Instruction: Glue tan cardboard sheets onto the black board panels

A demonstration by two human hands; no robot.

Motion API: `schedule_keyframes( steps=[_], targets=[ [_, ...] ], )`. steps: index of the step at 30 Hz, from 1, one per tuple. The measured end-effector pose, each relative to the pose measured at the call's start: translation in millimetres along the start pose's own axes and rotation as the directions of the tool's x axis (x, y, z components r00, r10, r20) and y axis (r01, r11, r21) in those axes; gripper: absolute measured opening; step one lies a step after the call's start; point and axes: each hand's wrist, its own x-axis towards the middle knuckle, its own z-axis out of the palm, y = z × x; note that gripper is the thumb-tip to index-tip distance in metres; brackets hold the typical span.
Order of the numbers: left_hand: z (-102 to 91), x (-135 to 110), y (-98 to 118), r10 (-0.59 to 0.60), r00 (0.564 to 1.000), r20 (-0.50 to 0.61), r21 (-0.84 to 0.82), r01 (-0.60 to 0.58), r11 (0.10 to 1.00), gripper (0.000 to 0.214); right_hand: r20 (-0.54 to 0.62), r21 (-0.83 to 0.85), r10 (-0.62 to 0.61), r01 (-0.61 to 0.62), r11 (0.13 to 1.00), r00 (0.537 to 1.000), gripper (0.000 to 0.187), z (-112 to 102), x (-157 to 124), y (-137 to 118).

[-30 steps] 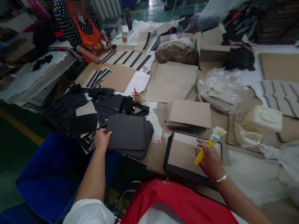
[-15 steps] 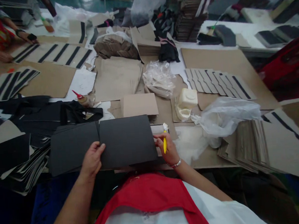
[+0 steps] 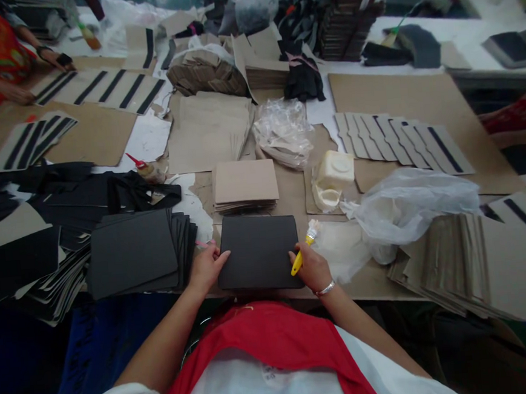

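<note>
A black rectangular board lies flat in front of me at the table's near edge. My left hand is at its left edge, thumb and curled fingers closed on the side. In my right hand is a paintbrush with a yellow handle, its pale-coated bristles pointing up and away. The fingers of that hand also touch the board's right edge. To the left sits a fanned stack of black boards. Just beyond the board is a small pile of tan cards.
A cut-open white plastic container stands right of the cards, near a clear plastic bag. Grey board stacks lie at the right. A red-tipped glue bottle is left of centre. Another person's hands work at far left.
The black board has moved from the stack's edge to squarely before me. My left hand left the stack and shifted right to the board's left edge; the brush tilted rightward.
</note>
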Motion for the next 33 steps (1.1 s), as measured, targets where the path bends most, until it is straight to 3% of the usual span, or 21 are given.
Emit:
schedule_keyframes(
  steps=[3, 6, 9, 11, 13, 15, 17, 20, 24, 29, 33],
  targets=[
    [-3.1, 0.4, -2.2, 0.013, 0.998, -0.057, 0.100, -0.007, 0.995, 0.031, -0.022, -0.057, -0.014, 0.012, 0.998, 1.000, 0.033, -10.6, 6.5, 10.1],
    [-11.8, 8.6, 5.4, 0.136, 0.970, -0.201, 0.193, -0.097, 0.976, 0.032, -0.170, 0.007, 0.011, -0.010, 1.000, 0.985, 0.042, -36.6, 32.9, 21.7],
    [-13.8, 31.8, 31.5, 0.363, 0.901, -0.236, 0.290, -0.291, 0.912, 0.031, -0.283, 0.314, 0.098, -0.005, 0.950, 0.954, 0.045, -63.8, 82.7, 15.8],
    [-7.0, 55.2, 55.9, 0.479, 0.861, -0.169, 0.338, -0.406, 0.849, 0.033, -0.232, 0.570, 0.156, 0.004, 0.822, 0.960, 0.047, -71.2, 125.0, -4.0],
    [4.8, 81.3, 78.9, 0.532, 0.843, -0.078, 0.369, -0.472, 0.801, 0.041, -0.076, 0.740, 0.157, -0.050, 0.671, 0.985, 0.045, -65.3, 168.7, -33.0],
    [17.4, 105.0, 94.9, 0.530, 0.848, 0.021, 0.390, -0.495, 0.777, 0.051, 0.071, 0.818, 0.075, -0.101, 0.566, 0.995, 0.039, -48.4, 207.4, -63.7],
    [26.9, 122.6, 102.2, 0.502, 0.860, 0.092, 0.394, -0.495, 0.775, 0.055, 0.184, 0.838, -0.002, -0.155, 0.523, 0.983, 0.033, -27.0, 236.5, -89.3],
    [33.6, 135.4, 102.5, 0.476, 0.871, 0.120, 0.381, -0.483, 0.788, 0.052, 0.278, 0.816, -0.091, -0.185, 0.547, 0.956, 0.025, 0.2, 263.1, -110.9],
    [36.8, 138.3, 100.6, 0.450, 0.887, 0.105, 0.376, -0.454, 0.808, 0.052, 0.307, 0.774, -0.149, -0.156, 0.613, 0.940, 0.019, 18.6, 289.2, -115.3],
    [40.5, 139.8, 99.8, 0.456, 0.884, 0.103, 0.382, -0.459, 0.802, 0.052, 0.203, 0.795, 0.085, -0.214, 0.567, 0.976, 0.020, 26.2, 320.2, -106.4],
    [37.2, 137.9, 102.4, 0.470, 0.878, 0.091, 0.414, -0.462, 0.784, 0.047, 0.170, 0.792, 0.215, -0.263, 0.552, 0.962, 0.019, 20.3, 322.8, -72.5]
  ],
)
